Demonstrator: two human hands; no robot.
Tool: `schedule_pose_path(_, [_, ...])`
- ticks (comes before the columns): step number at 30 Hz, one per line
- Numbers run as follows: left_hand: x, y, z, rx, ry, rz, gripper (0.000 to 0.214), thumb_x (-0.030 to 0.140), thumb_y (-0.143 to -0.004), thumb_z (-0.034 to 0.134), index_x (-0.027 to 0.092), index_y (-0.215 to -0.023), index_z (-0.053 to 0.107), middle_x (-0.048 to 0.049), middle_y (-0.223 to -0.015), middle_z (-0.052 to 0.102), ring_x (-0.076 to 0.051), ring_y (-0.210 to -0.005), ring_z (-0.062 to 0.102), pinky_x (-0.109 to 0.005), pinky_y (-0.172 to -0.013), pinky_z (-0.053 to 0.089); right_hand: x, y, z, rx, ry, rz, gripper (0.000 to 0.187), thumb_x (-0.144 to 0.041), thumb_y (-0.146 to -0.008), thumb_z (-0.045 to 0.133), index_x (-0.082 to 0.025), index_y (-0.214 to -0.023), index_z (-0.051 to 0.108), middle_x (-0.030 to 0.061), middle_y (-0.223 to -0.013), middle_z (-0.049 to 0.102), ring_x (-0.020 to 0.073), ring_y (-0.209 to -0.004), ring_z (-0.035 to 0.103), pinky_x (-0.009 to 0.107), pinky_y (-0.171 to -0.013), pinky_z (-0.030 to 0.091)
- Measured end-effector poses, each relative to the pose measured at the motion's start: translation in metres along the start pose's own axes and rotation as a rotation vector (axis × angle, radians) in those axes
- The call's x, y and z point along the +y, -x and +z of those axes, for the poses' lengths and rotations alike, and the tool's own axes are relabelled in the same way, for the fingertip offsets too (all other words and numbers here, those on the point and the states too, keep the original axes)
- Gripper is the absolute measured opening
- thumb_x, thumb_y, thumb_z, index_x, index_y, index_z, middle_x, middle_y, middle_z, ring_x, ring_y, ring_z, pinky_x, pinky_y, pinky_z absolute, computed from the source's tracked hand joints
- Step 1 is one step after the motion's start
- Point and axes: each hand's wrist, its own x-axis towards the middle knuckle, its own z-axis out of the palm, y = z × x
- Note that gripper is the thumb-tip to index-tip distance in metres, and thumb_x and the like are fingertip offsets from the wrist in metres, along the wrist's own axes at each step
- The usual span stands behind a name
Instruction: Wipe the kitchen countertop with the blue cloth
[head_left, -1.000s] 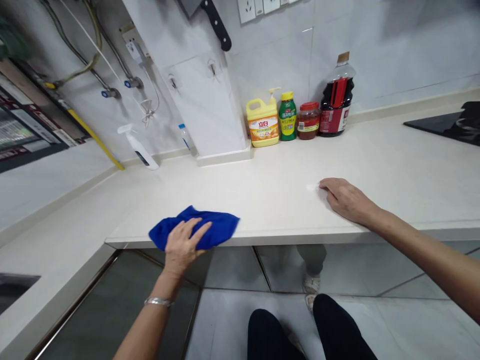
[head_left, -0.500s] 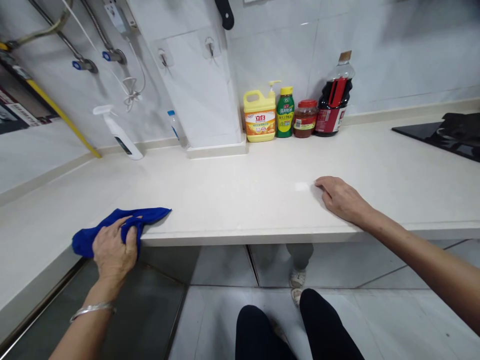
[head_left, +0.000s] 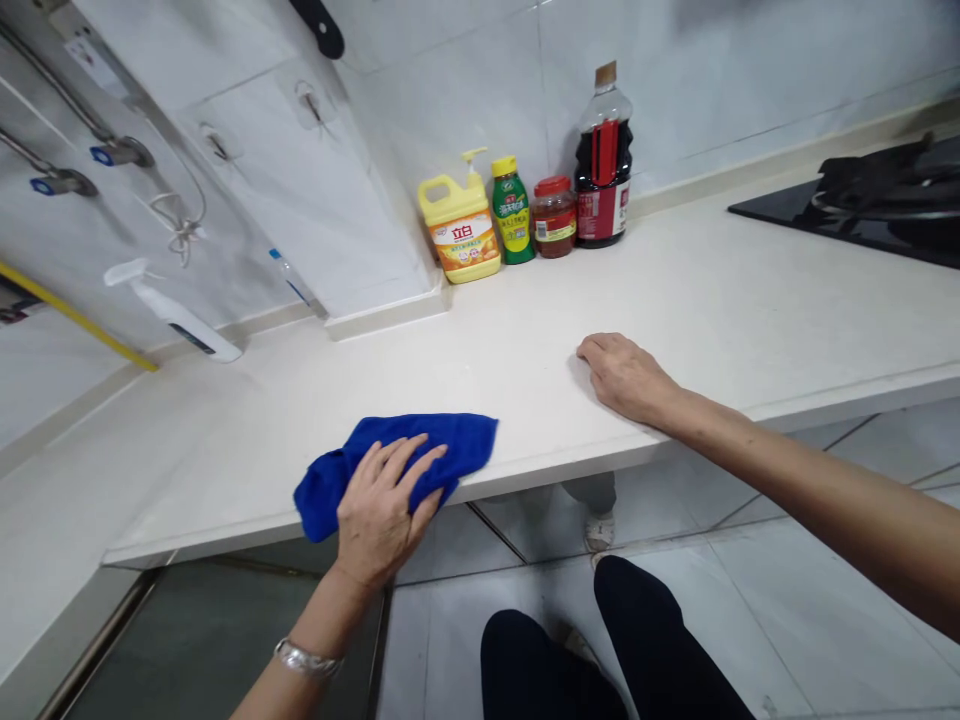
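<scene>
Under my left hand (head_left: 386, 510) a blue cloth (head_left: 439, 445) lies bunched and folded on the white countertop (head_left: 517, 380), part of it hanging over the front edge. My fingers are spread on top of the cloth and the thumb presses at its near side, so the hand has hold of it. My right hand (head_left: 626, 375) rests on the counter to the right, apart from the cloth. Its fingers are curled inward, and nothing shows in them.
Along the wall stand a yellow detergent jug (head_left: 463, 240), a green bottle (head_left: 514, 215), a red-lidded jar (head_left: 555, 220) and a large dark-liquid bottle (head_left: 604, 170). A white spray bottle (head_left: 184, 320) and a clear bottle (head_left: 298, 285) are left. A black stove (head_left: 847, 215) sits right.
My left hand has slid the blue cloth rightward along the counter's front edge, and its fingers have spread out. The view has turned and tilted; my right hand still rests on the counter.
</scene>
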Motion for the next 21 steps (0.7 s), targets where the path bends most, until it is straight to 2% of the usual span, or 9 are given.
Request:
schedule_pose_path(6, [0.055, -0.047, 0.003, -0.069, 0.031, 0.157, 0.048, 0.040, -0.097, 0.060, 0.029, -0.143, 0.056, -0.0052, -0.146, 0.056, -0.028, -0.133, 0.052, -0.052, -0.118, 0.040, -0.004, -0.002, -0.004, -0.018, 0.020, 0.030, 0.037, -0.002, -0.084, 0.038, -0.014, -0.106, 0.065, 0.0167, -0.112, 0.065, 0.0302, -0.103, 0.057, 0.043, -0.086, 0.049])
schedule_pose_path(13, [0.128, -0.096, 0.017, -0.122, 0.103, 0.220, 0.062, 0.039, -0.090, 0.070, 0.029, -0.147, 0.050, -0.0074, -0.149, 0.052, -0.032, -0.136, 0.048, -0.056, -0.120, 0.037, -0.010, -0.004, -0.023, -0.011, -0.140, 0.155, 0.041, -0.008, -0.091, 0.037, -0.010, -0.125, 0.058, 0.0188, -0.125, 0.063, 0.0317, -0.109, 0.061, 0.043, -0.089, 0.049])
schedule_pose_path(17, [0.165, -0.122, 0.025, -0.134, 0.157, 0.199, 0.059, 0.049, -0.092, 0.065, 0.030, -0.146, 0.051, -0.0077, -0.149, 0.051, -0.031, -0.137, 0.047, -0.055, -0.121, 0.034, 0.012, -0.005, -0.029, 0.135, -0.313, 0.209, 0.041, -0.012, -0.091, 0.039, -0.013, -0.127, 0.059, 0.0146, -0.123, 0.067, 0.0291, -0.109, 0.065, 0.042, -0.090, 0.053])
schedule_pose_path(21, [0.207, -0.146, 0.034, -0.122, 0.198, 0.171, 0.057, 0.057, -0.097, 0.053, 0.027, -0.146, 0.051, -0.0087, -0.148, 0.051, -0.030, -0.136, 0.045, -0.051, -0.123, 0.029, 0.053, 0.005, -0.044, 0.259, -0.466, 0.287, 0.037, -0.013, -0.086, 0.043, -0.013, -0.116, 0.065, 0.0117, -0.108, 0.072, 0.0230, -0.091, 0.070, 0.036, -0.083, 0.055])
